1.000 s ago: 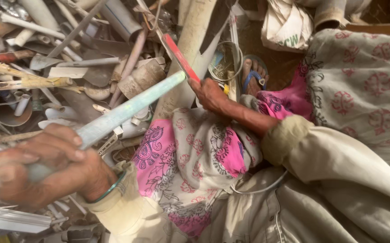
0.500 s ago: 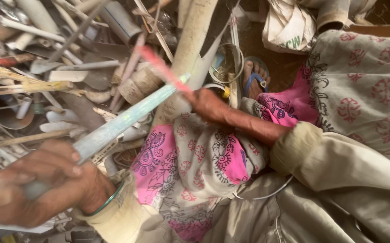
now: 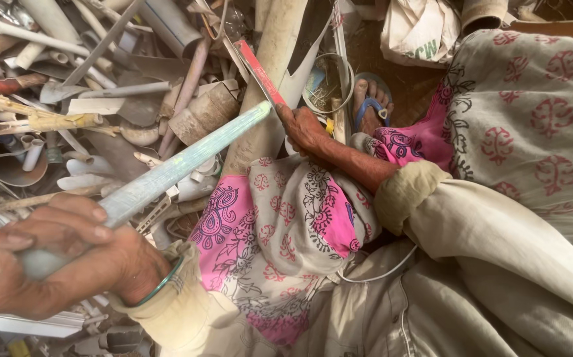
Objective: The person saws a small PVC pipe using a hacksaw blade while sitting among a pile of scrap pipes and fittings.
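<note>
Nearest: left hand (image 3: 61,261) wraps fully round the near end of a pale green pipe (image 3: 167,175), fingers curled tight, thumb over the top, probably so the long length can't twist or swing. The pipe runs up and right from that fist, over the knee draped in pink patterned cloth (image 3: 280,231), and its far end meets the right hand (image 3: 303,129). A thin green bangle (image 3: 161,284) sits on the left wrist above a beige cuff. Right hand is shut on a flat red strip (image 3: 258,71), thin and long like a blade, grip at its lower end, strip angled up-left; its lower part lies against the pipe's far end, which looks like a working contact rather than a rest. Knee likely serves as the prop for the pipe, since there's no bench here, everything is on the floor. Beyond the hands: a wide cream pipe (image 3: 276,59) lies lengthwise away from the person, beside a heap of cut pipe offcuts (image 3: 101,73), grey, white and tan, tubes and split shells tangled at all angles. A sandalled foot (image 3: 369,99) with blue straps sits right of that. Farthest, top edge: a crumpled white bag (image 3: 422,26) with some green print, slumped on the ground; no other labels or signs visible.
</note>
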